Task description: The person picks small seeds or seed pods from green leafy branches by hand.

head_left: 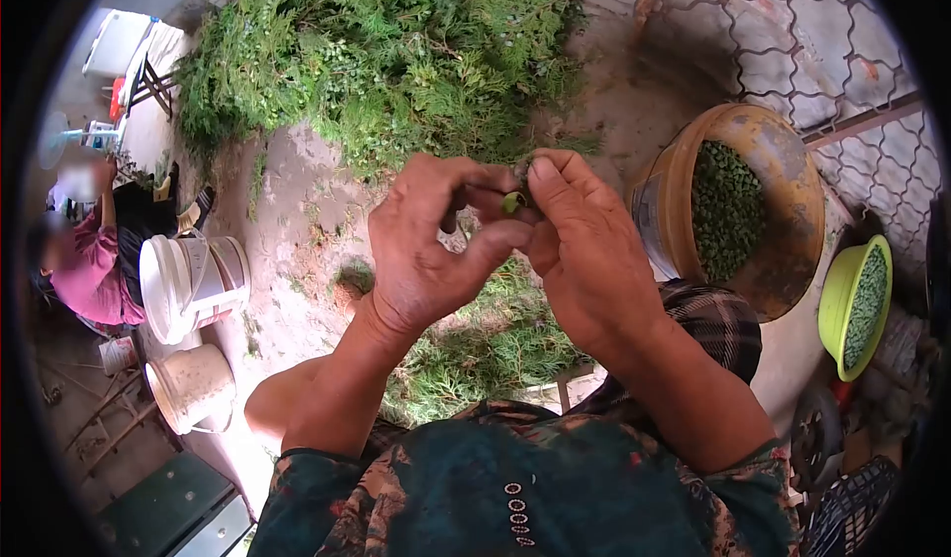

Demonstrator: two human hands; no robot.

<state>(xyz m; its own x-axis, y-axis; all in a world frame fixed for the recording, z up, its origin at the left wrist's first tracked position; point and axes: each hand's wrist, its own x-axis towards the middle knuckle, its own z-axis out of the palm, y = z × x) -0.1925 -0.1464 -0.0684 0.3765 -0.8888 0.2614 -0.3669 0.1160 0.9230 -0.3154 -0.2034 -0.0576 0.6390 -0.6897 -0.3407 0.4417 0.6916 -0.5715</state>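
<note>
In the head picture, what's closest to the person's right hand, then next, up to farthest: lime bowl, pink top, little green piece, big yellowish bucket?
From the right hand:
1. Little green piece, at the fingertips.
2. Big yellowish bucket, to the right.
3. Lime bowl, farther right.
4. Pink top, on someone at far left.

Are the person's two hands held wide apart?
No, the left hand and right hand come together at the fingertips, with a small green bit between them.

There are one yellow bucket (795,205) and one lime basin (838,304).
</note>
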